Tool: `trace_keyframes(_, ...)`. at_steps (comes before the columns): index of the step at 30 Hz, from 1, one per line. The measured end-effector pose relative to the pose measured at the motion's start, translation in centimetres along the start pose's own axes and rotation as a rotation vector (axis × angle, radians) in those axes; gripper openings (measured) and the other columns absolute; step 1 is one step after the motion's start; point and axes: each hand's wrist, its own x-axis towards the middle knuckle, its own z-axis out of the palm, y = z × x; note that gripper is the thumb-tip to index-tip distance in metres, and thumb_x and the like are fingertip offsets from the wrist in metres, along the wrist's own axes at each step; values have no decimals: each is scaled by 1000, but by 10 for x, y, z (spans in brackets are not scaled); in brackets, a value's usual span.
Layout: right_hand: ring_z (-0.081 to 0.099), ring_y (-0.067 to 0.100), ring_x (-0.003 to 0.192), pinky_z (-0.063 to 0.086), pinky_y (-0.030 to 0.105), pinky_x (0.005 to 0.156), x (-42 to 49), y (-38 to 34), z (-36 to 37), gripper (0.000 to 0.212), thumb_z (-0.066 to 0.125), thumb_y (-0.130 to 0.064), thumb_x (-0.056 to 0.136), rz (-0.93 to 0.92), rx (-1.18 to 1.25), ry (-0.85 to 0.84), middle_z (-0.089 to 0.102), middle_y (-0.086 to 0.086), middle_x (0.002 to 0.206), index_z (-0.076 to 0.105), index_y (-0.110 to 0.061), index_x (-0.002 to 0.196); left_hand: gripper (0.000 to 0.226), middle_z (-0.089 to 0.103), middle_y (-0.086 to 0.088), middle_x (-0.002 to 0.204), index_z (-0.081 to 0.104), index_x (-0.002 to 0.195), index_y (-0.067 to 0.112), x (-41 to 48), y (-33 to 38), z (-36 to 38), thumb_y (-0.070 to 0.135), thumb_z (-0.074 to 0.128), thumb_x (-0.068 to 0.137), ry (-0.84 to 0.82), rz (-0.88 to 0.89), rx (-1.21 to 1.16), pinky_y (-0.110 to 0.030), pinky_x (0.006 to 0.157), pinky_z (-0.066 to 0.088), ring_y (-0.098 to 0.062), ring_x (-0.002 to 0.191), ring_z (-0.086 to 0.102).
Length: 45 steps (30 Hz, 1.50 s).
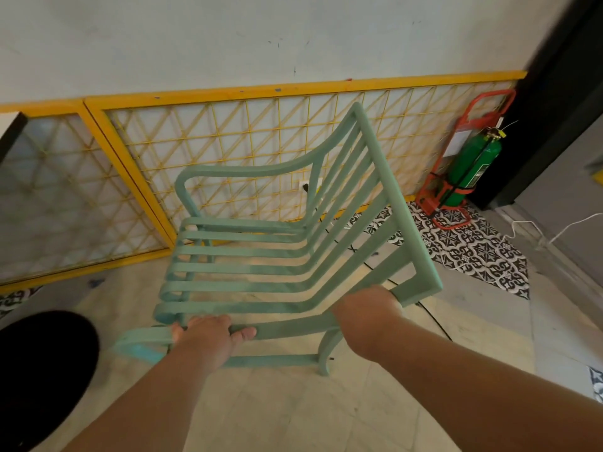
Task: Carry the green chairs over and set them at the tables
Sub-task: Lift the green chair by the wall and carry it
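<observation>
Both bare forearms are reaching forward from the bottom edge of the view. Left hand (208, 337) is curling over the near armrest of the green chair (270, 256), fingers wrapped under the rail, thumb lying along its top. Right hand (367, 309) is closing round the lower corner of the backrest frame, fingers hidden behind the slat, so their exact hold cannot be told.

Chair is sitting between and just beyond the two hands, tilted, its seat slats running across the view and its back slats rising toward the upper right. Whether its legs are touching the floor (261, 412) cannot be told; one rear leg is showing just below the right wrist.

Surroundings: a yellow lattice panel (228, 135) is leaning along the pale wall (228, 37) directly behind the chair, near the far armrest. A green cylinder (474, 168) in a red stand (437, 203) is standing at the right end of the panel, on the patterned tiles (466, 246), well apart from the chair. A thin black cable (434, 316) is trailing over the floor beneath the backrest. A white cord (561, 230) is lying at the right edge. A round black object (42, 370) is occupying the lower left corner, beside the left forearm
</observation>
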Motion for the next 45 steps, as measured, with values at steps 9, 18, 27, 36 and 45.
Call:
trace_keyframes(9, 55, 23, 65, 41, 34, 60, 3, 29, 13, 17, 52, -14, 88, -77, -61, 27, 56, -5, 70, 49, -24, 75, 86, 65, 1, 120, 61, 116, 34, -24, 27, 22, 96, 18, 74, -4, -104, -62, -59, 106, 27, -28, 125, 50)
trace_keyframes(18, 66, 23, 91, 52, 35, 74, 10, 46, 6, 26, 51, -18, 91, -110, -116, 69, 70, -8, 93, 68, -31, 107, 77, 62, -1, 120, 58, 118, 31, -51, 47, 36, 88, 19, 84, -9, -150, -141, -61, 104, 29, -30, 121, 51)
trace_keyframes(27, 46, 24, 134, 43, 46, 108, -5, 55, -34, 57, 48, -53, 90, 61, 519, 358, 55, -3, 139, 51, -28, 141, 65, 27, 13, 157, 35, 142, 44, -64, 0, 79, 80, 32, 87, 215, -112, -321, -69, 109, -1, -24, 151, 9)
trace_keyframes(36, 46, 39, 124, 50, 47, 91, -3, 87, -40, 74, 43, -19, 97, 470, 158, 274, 13, 18, 161, 2, -3, 157, 52, 36, 6, 151, 44, 135, 44, -51, -9, 65, 74, 33, 94, 16, -245, -371, -87, 102, 3, -27, 147, 12)
trace_keyframes(45, 44, 37, 127, 47, 43, 95, 21, 83, -46, 76, 43, -22, 98, 512, 53, 307, 11, 19, 161, 0, 0, 158, 52, 38, 4, 148, 48, 130, 43, -37, -17, 40, 75, 27, 95, 31, -219, -341, -86, 104, 3, -27, 144, 17)
